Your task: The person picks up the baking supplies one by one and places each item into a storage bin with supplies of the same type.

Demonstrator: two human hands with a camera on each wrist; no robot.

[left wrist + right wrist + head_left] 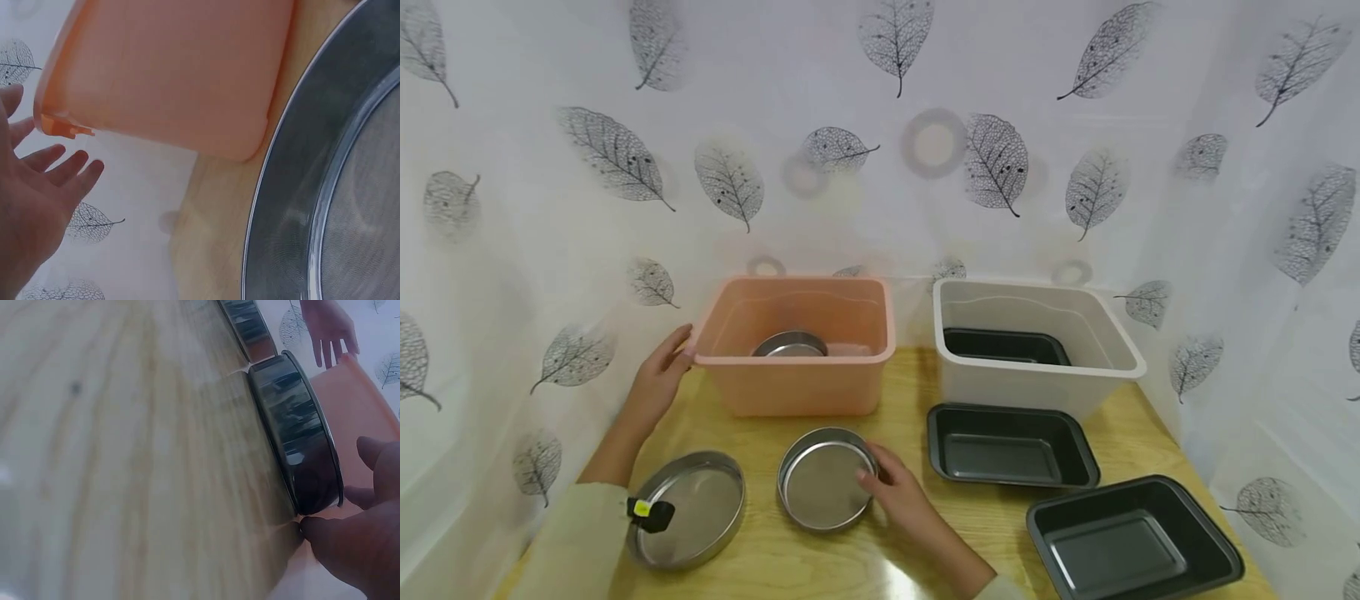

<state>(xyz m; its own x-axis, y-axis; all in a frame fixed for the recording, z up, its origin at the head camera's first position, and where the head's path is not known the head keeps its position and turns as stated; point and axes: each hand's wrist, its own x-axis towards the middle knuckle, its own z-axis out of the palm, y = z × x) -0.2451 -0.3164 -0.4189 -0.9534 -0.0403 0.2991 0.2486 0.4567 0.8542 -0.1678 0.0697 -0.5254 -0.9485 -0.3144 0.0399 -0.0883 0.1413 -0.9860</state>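
In the head view my left hand [658,379] is at the left rim of a pink plastic bin [797,396]. Its fingers are spread beside that rim in the left wrist view. My right hand [898,492] is at the right edge of a small round metal sieve [826,487] lying flat on the table. A fingertip touches the sieve's side near the tabletop, while the thumb reaches over the rim with a small gap, in the right wrist view. A larger round sieve [700,517] lies below my left forearm. Another round metal piece [792,343] is inside the pink bin.
A white bin [1022,387] stands to the right of the pink one, holding a dark rectangular pan [1000,343]. Two more dark pans, one nearer the bin [1011,450] and one at the front right [1131,550], lie on the wooden table [775,575]. Leaf-print curtains [850,217] surround it.
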